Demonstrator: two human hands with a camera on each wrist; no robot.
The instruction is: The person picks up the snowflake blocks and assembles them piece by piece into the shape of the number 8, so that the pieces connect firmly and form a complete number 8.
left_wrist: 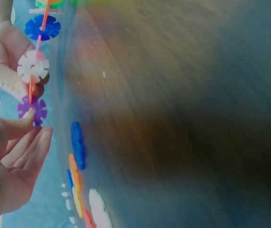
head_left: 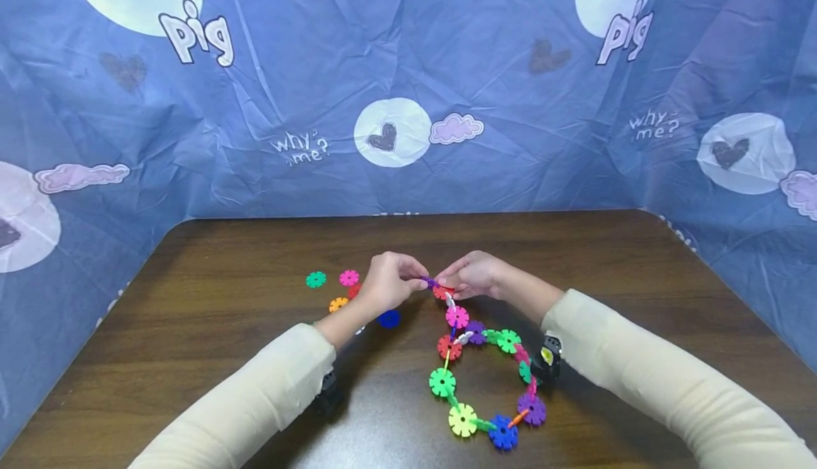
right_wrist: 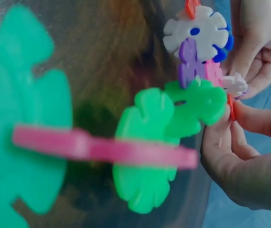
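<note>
Near the table's middle, my left hand (head_left: 388,281) pinches a purple notched disc (left_wrist: 32,111) between thumb and fingers. Just right of it, my right hand (head_left: 481,276) pinches a red disc (right_wrist: 232,108) that is slotted to the purple one. In the left wrist view a white disc (left_wrist: 32,66) follows in the same chain, by the right fingers. From the hands the chain runs down through a pink disc (head_left: 457,316) to a closed ring of linked discs, with a red disc (head_left: 449,348), a green disc (head_left: 442,382) and a blue disc (head_left: 503,432) among them.
Loose discs lie by the left forearm: teal (head_left: 315,279), pink (head_left: 349,277), orange (head_left: 338,304) and blue (head_left: 389,319); the forearm hides some. A black wrist camera (head_left: 547,357) sits close to the ring's right side. Printed blue cloth (head_left: 408,185) hangs behind the brown table (head_left: 255,256).
</note>
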